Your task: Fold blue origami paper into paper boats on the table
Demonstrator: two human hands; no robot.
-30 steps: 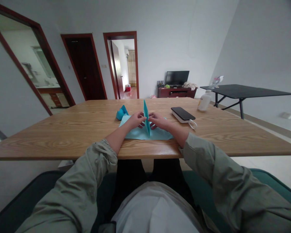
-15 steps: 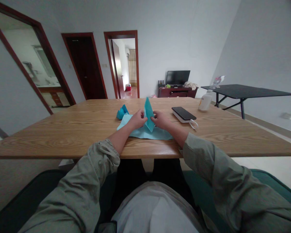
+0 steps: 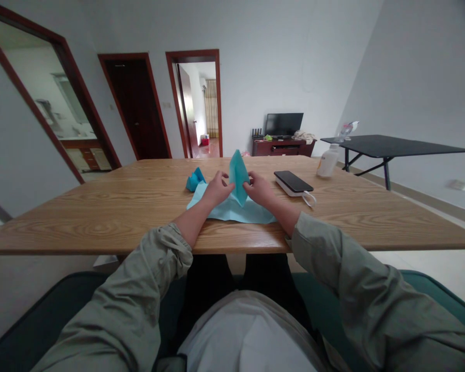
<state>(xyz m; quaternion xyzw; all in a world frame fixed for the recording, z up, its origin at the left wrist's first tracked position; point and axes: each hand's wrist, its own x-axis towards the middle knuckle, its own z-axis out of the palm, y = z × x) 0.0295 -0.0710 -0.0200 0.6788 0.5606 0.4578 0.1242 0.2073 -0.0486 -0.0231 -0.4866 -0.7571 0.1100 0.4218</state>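
Note:
A folded piece of light blue paper (image 3: 239,176) stands upright, pinched between my two hands above the wooden table (image 3: 139,206). My left hand (image 3: 217,188) grips its left edge with closed fingers. My right hand (image 3: 260,188) grips its right edge the same way. Under both hands lies a flat sheet of the same blue paper (image 3: 232,211). A small finished blue paper figure (image 3: 194,180) sits on the table just left of my left hand.
A black phone on a white box (image 3: 293,183) lies right of my right hand, a white bottle (image 3: 327,161) beyond it. A black side table (image 3: 391,145) stands at right. Doorways and a TV stand line the far wall.
The held paper piece has turned from edge-on to showing its broad face and has risen slightly. Both hands lifted a little with it.

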